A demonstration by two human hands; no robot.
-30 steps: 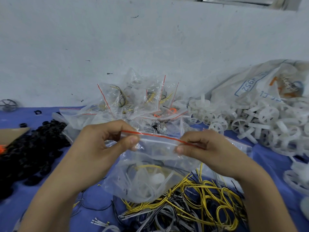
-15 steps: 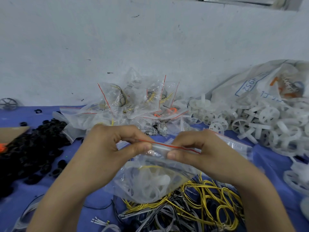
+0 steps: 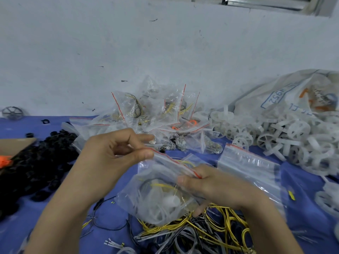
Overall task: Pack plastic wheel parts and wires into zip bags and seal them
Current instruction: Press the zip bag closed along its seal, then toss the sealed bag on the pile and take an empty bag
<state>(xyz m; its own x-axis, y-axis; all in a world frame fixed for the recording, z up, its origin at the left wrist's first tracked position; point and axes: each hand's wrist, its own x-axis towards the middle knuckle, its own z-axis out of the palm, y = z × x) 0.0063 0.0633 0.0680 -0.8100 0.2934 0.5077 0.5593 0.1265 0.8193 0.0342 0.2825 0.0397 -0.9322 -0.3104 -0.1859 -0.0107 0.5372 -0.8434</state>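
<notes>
Zip bag is being pinched shut by left hand and right hand; sealed bags are piled behind, loose wires and wheels unpacked.

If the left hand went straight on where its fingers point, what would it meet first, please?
Probably the pile of filled zip bags, just beyond the left hand; depth is unclear.

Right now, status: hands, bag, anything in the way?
Left hand and right hand each pinch an end of the red zip strip. Zip bag loaded; seal state unclear. Loose wires below, nothing blocking.
</notes>
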